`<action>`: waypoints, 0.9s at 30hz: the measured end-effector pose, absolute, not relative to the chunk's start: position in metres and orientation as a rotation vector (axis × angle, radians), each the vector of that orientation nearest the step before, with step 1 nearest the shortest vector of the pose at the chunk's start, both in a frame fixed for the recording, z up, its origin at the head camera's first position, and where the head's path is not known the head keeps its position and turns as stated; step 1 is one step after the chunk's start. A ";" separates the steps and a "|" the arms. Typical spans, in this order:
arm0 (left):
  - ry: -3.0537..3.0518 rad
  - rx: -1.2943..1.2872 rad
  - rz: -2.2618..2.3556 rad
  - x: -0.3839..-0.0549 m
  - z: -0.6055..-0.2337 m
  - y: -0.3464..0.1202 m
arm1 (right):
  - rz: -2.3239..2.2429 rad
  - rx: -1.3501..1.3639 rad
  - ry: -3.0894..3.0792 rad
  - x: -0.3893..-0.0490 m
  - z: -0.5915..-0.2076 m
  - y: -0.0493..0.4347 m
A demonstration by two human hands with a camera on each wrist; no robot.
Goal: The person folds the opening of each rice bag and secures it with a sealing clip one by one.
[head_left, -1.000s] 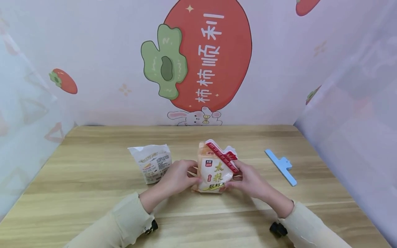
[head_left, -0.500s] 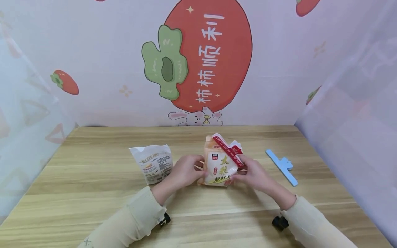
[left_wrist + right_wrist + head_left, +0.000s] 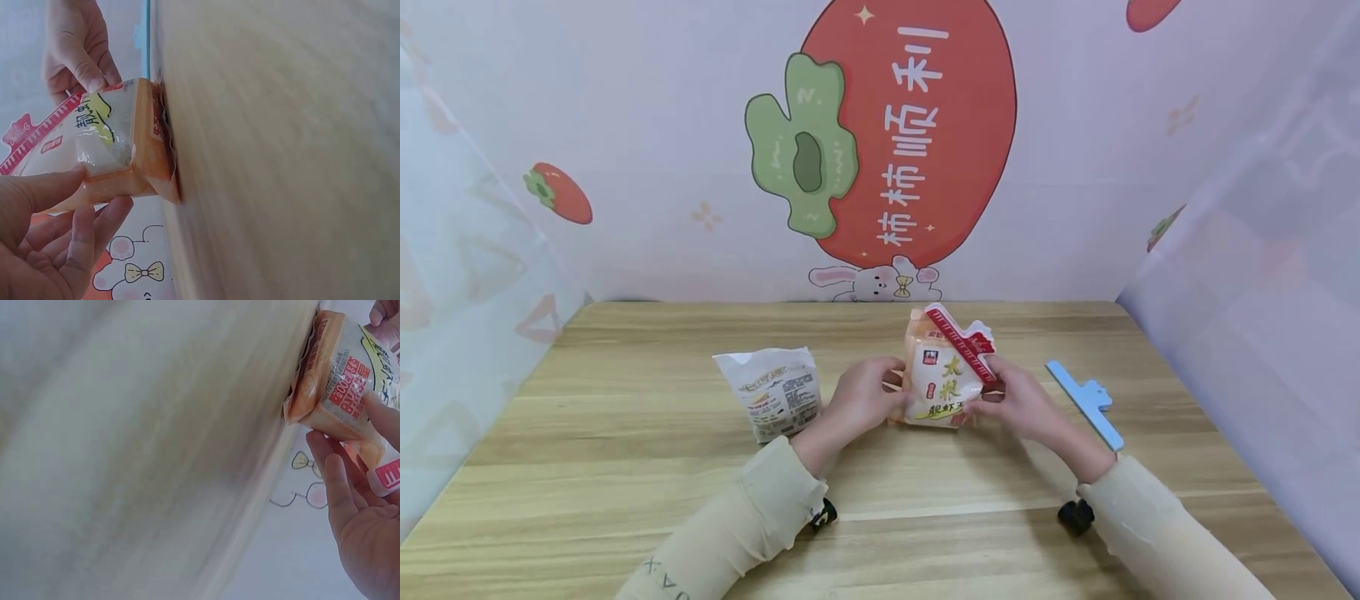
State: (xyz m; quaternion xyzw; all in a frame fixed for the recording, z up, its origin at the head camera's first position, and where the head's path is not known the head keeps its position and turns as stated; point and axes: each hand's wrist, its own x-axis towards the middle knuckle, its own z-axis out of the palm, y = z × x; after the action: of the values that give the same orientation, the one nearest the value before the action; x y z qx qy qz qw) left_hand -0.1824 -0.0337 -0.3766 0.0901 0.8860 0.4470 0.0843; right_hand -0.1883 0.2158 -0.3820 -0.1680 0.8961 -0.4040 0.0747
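Upright on the wooden table stands an orange-and-white plastic food packet (image 3: 938,385). A red-and-white bag clip (image 3: 961,343) runs slanting across its top right corner. My left hand (image 3: 863,398) holds the packet's left side, thumb (image 3: 59,187) on the front and fingers behind. On the other side my right hand (image 3: 1028,407) grips the lower right, below the clip, thumb in front. In the right wrist view the packet's lower edge (image 3: 306,369) meets the table or sits very close to it. The packet's back is hidden in the head view.
A white printed bag (image 3: 772,398) stands left of my left hand, partly behind the forearm. A light blue bag clip (image 3: 1084,406) lies to the right, near the right forearm. A printed curtain (image 3: 662,167) rises behind the table's back edge.
Both hands have moved the packet with its clip away from me and a little to the right. The white bag and blue clip stay in place.
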 end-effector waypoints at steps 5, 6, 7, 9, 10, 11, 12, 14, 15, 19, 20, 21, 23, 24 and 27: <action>2.661 0.206 1.354 -0.187 -0.376 -0.029 | -1.238 -0.473 2.672 -0.199 -0.384 0.219; 2.662 0.197 1.359 -0.188 -0.376 -0.028 | -1.243 -0.468 2.664 -0.201 -0.384 0.219; 2.664 0.189 1.365 -0.189 -0.376 -0.028 | -1.243 -0.460 2.662 -0.203 -0.384 0.219; 2.662 0.170 1.379 -0.190 -0.376 -0.027 | -1.242 -0.454 2.659 -0.205 -0.383 0.220; 2.662 0.167 1.384 -0.190 -0.377 -0.026 | -1.239 -0.455 2.657 -0.206 -0.383 0.220; 2.662 0.159 1.390 -0.191 -0.377 -0.026 | -1.238 -0.457 2.657 -0.207 -0.383 0.220; 2.660 0.151 1.398 -0.192 -0.377 -0.025 | -1.232 -0.462 2.658 -0.208 -0.383 0.221; 2.660 0.141 1.411 -0.193 -0.378 -0.024 | -1.223 -0.462 2.665 -0.210 -0.383 0.221; 2.663 0.135 1.416 -0.194 -0.378 -0.024 | -1.218 -0.460 2.668 -0.211 -0.383 0.221; 2.675 0.089 1.425 -0.197 -0.380 -0.020 | -1.225 -0.464 2.671 -0.215 -0.383 0.220; 2.675 0.072 1.429 -0.198 -0.380 -0.019 | -1.226 -0.467 2.674 -0.217 -0.383 0.220; 2.678 0.061 1.430 -0.199 -0.380 -0.019 | -1.231 -0.467 2.674 -0.218 -0.384 0.220; 2.686 0.048 1.432 -0.200 -0.380 -0.018 | -1.243 -0.467 2.674 -0.221 -0.384 0.220; 2.690 0.047 1.435 -0.201 -0.380 -0.017 | -1.245 -0.463 2.676 -0.222 -0.384 0.220; 2.707 0.041 1.434 -0.202 -0.380 -0.016 | -1.242 -0.462 2.682 -0.225 -0.385 0.218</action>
State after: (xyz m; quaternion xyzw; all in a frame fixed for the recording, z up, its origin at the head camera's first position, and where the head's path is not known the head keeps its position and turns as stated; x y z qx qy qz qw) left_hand -0.2022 -0.0163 -0.3804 0.0132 0.8829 0.4677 0.0391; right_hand -0.2250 0.2185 -0.3848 -0.1540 0.8941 -0.4139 0.0750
